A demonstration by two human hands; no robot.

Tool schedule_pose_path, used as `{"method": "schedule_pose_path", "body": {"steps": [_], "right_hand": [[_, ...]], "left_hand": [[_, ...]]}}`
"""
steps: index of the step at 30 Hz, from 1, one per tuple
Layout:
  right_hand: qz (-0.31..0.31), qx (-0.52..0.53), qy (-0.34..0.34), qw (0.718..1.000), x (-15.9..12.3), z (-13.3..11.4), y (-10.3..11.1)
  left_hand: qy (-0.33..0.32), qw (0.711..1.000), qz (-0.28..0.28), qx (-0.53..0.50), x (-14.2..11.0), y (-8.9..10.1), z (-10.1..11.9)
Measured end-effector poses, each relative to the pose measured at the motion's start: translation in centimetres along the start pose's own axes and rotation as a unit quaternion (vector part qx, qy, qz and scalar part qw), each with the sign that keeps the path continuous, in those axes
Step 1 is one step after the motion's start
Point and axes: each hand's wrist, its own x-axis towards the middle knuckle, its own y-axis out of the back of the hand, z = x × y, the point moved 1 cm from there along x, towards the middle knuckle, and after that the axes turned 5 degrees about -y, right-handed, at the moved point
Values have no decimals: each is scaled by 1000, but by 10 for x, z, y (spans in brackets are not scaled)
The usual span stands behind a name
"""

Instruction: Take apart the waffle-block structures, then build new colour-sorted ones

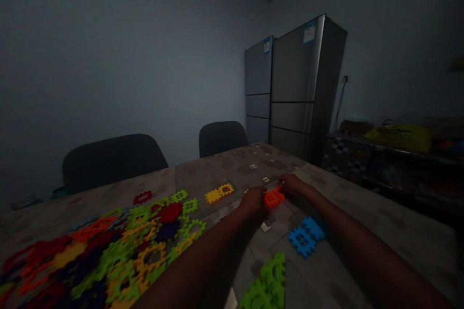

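Observation:
Both of my hands meet over the middle of the table (224, 169) on an orange interlocking plastic tile (273, 198). My left hand (253, 201) curls closed against the tile's left side. My right hand (291, 183) pinches its upper right corner. A joined pair of blue tiles (305, 235) lies under my right forearm. Two joined yellow tiles (219, 193) rest just left of my left hand. The room is dim, so finger detail is faint.
A heap of red, green, yellow and dark tiles (108, 246) covers the table's left part. Green tiles (266, 287) lie at the near edge. Two dark chairs (114, 157) stand behind the table. Two tall refrigerators (295, 89) and a cluttered shelf (398, 147) fill the right.

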Motion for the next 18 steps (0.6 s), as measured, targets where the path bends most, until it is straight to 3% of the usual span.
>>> {"method": "schedule_pose_path", "body": {"steps": [10,15,18], "right_hand": [[8,-1,0,1000,3,-1,-4],[34,18,19,999,1,6,-2],[53,39,64,996,-6,13,1]], "left_hand": [[24,999,35,-12,0,-7,11],[21,998,42,-40,-4,2,5],[19,997,57,-54,-12,13,-4]]}}
